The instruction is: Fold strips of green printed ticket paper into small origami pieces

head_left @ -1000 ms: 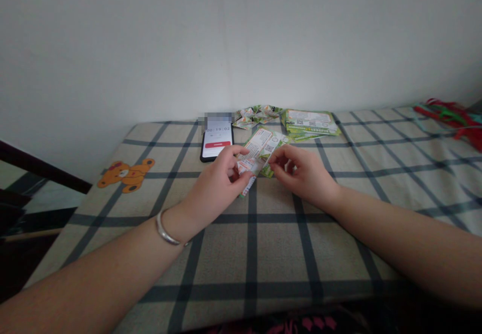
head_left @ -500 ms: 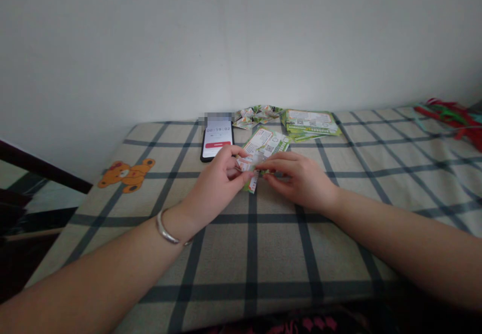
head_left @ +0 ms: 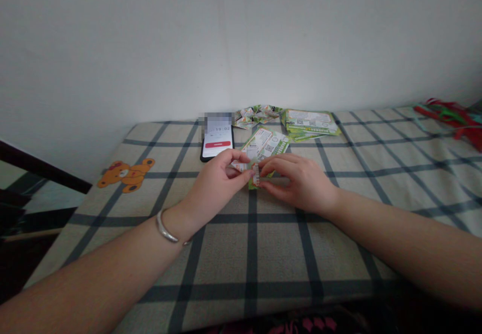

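Observation:
Between my two hands is a small green-and-white printed paper piece (head_left: 255, 176), which looks folded. My left hand (head_left: 222, 176), with a silver bangle at the wrist, pinches its left side between thumb and fingers. My right hand (head_left: 297, 176) has its curled fingertips and thumb at the paper's right edge, closed on it. Just behind the fingers lies a printed card (head_left: 265, 143) with a QR code, flat on the cloth and partly covered by my hands.
A phone (head_left: 217, 140) showing a timer lies behind my left hand. Folded paper pieces (head_left: 258, 115) and a stack of printed cards (head_left: 312, 122) lie along the wall. A bear picture (head_left: 127, 174) is at left, red and green material (head_left: 457, 120) at far right, on the checked tablecloth (head_left: 226, 253).
The paper in my fingers has turned and now shows as a narrow upright strip. My right fingers have curled slightly; both arms stay almost in place.

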`<state>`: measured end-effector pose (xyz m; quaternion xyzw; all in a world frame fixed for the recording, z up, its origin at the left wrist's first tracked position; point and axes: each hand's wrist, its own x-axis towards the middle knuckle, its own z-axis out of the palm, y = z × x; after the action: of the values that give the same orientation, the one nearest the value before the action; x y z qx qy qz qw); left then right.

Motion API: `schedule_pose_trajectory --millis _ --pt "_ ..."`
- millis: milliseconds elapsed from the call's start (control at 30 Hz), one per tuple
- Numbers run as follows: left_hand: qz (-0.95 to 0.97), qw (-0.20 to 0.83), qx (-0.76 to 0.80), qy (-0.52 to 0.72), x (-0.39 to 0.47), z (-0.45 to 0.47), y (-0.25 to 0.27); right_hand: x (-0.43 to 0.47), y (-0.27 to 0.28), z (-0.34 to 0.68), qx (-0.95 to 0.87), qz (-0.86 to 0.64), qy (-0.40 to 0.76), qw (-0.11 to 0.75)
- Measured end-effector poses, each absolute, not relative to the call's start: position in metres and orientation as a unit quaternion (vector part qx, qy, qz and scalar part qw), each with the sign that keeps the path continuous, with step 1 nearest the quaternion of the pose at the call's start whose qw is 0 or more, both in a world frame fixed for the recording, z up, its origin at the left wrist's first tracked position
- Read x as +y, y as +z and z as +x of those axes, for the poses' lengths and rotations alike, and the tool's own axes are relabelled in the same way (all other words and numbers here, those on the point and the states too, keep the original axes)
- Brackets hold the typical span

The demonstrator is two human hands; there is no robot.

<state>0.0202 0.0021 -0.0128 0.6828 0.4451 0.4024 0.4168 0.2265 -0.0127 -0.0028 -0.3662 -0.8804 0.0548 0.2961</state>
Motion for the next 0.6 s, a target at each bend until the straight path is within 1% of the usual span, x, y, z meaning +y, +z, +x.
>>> schedule_pose_trajectory --millis 100,200,267,333,433,600 --pt "0.685 0.407 0.448 0.406 0.0011 0.0205 -0.0115 -0.0138 -0.0014 0.2268 -0.887 -0.364 0.049 0.279" --pt "0.681 0.421 0.436 0.411 0.0006 0.0212 -0.0103 -0.0134 -0.0015 0.2277 -0.892 -0.367 0.039 0.260" --pt "0.680 0.429 0.435 0.405 0.0006 0.0217 -0.0103 -0.0129 -0.0023 0.2279 -0.892 -0.371 0.032 0.257" --pt "0.692 0.416 0.436 0.398 0.0002 0.0218 -0.0110 -0.0131 -0.0033 0.2278 -0.888 -0.376 0.028 0.264" --pt "0.732 0.345 0.435 0.395 -0.0018 0.0213 -0.0117 -0.0143 -0.0043 0.2277 -0.878 -0.383 0.017 0.287" --pt "0.819 0.154 0.402 0.379 -0.0046 0.0188 -0.0083 -0.0154 -0.0051 0.2297 -0.862 -0.396 -0.024 0.316"
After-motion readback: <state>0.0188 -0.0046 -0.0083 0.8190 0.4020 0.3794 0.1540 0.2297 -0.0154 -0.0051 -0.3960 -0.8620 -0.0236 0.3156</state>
